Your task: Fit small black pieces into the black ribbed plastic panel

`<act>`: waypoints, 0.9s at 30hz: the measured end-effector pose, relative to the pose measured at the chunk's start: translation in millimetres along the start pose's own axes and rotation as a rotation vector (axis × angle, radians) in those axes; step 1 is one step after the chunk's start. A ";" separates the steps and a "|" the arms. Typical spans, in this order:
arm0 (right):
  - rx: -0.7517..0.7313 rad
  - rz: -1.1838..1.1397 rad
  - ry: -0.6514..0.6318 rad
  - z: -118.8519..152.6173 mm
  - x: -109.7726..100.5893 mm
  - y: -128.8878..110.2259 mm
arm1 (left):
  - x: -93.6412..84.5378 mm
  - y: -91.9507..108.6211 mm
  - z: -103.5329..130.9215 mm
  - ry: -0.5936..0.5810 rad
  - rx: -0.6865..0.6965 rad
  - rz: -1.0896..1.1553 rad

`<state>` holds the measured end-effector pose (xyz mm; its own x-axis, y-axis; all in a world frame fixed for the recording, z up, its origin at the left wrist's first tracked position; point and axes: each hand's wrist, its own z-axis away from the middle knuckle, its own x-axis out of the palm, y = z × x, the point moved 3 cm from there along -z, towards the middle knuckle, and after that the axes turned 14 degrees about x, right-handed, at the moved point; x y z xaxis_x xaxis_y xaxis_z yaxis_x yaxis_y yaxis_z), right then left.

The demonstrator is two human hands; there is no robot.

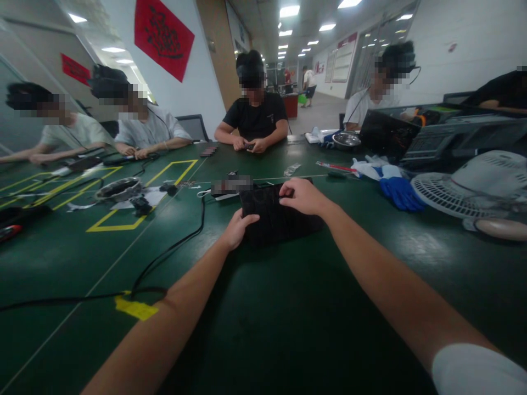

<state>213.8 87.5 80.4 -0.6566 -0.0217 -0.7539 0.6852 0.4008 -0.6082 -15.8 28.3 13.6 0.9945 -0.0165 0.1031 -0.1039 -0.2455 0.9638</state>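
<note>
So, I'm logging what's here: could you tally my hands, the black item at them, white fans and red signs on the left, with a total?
Left hand and right hand: 2
Black item: 1
White fan: 1
Red signs: 2
Total: 6

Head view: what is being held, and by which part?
A black item: the left hand grips its left edge; the right hand touches its far part, grip unclear.

Gloves [399, 189] between fabric [274, 216] and fan [494, 178]
</note>
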 end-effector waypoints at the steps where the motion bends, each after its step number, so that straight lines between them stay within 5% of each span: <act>1: 0.002 0.006 0.010 0.4 0.5 0.3 | -0.1 -0.4 -0.2 0.000 0.001 0.004; 27: 0.118 0.000 0.053 4.0 0.6 -10.9 | -2.5 4.9 4.2 0.120 -0.054 -0.020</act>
<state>207.2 79.5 85.6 -0.6703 0.0283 -0.7415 0.7154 0.2902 -0.6356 -18.8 23.1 17.0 0.9884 0.1050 0.1095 -0.0879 -0.1917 0.9775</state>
